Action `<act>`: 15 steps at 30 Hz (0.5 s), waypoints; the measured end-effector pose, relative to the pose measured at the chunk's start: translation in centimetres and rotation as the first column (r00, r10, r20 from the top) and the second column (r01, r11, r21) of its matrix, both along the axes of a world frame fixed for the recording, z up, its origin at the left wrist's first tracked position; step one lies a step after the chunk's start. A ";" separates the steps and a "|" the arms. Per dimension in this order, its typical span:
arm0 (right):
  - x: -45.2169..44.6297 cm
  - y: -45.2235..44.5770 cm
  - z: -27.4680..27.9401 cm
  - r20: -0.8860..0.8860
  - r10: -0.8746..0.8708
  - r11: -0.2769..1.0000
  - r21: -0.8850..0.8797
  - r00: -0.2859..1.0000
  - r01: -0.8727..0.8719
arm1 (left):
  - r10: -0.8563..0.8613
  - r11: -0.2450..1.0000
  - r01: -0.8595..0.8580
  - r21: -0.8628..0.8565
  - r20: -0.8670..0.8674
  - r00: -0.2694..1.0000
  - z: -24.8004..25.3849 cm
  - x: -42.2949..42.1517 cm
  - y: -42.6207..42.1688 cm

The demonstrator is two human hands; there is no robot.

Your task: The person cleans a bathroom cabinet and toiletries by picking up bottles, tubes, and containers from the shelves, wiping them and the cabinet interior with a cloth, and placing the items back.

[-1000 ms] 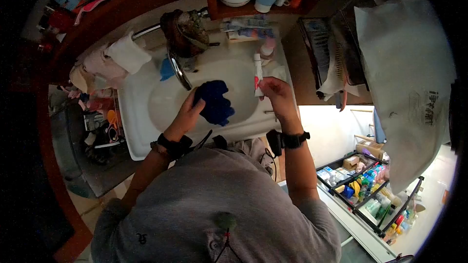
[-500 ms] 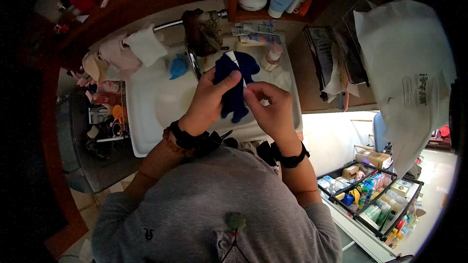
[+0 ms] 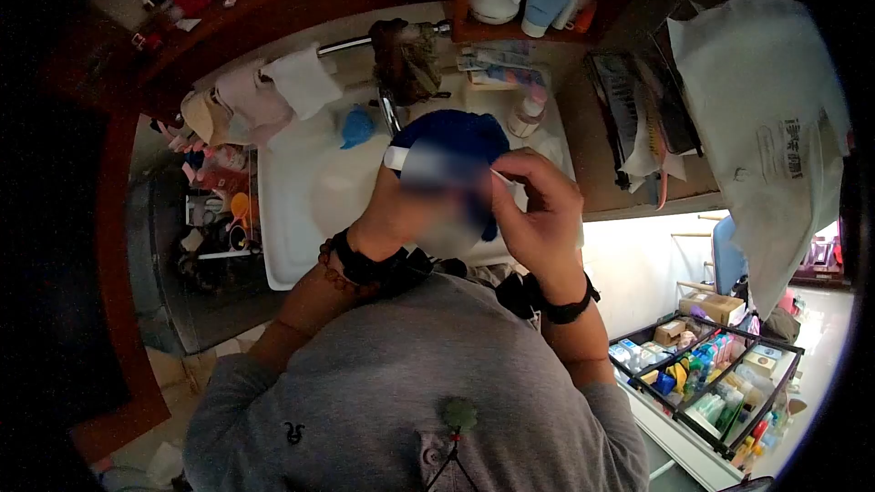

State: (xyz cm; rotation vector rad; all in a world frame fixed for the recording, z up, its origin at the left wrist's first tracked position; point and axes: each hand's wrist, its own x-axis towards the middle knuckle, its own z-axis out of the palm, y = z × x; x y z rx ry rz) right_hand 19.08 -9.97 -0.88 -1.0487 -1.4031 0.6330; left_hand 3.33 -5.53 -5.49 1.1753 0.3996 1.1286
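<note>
Over the middle of the sink (image 3: 314,205), the left hand (image 3: 392,214) is partly curled with the dark blue cloth (image 3: 451,128) in its hold; the cloth spreads beyond that hand, away from the body. Blur covers the thumb and fingertips, so how tightly they close cannot be told. A white cap-like piece (image 3: 396,158) shows beside the cloth, toward the sink's left. Near the sink's right side, the right hand (image 3: 542,210) brings thumb and forefinger almost together on a white sliver (image 3: 499,175). A bottle (image 3: 526,117) stands at the sink's far right.
</note>
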 end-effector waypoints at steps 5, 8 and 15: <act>0.8 -1.0 1.9 0.104 -0.035 0.999 0.009 0.994 0.034 | 0.020 0.998 -0.009 -0.064 0.165 0.986 3.1 -0.5 -0.8; 1.1 -1.7 2.5 0.057 0.044 0.996 -0.075 0.997 -0.040 | -0.019 0.997 0.040 -0.072 0.272 0.962 2.9 -0.4 -0.7; 1.3 -1.8 3.8 -0.534 0.276 0.811 -0.317 0.799 -0.492 | -0.036 0.983 0.072 -0.169 0.203 0.978 -0.3 -0.6 -1.6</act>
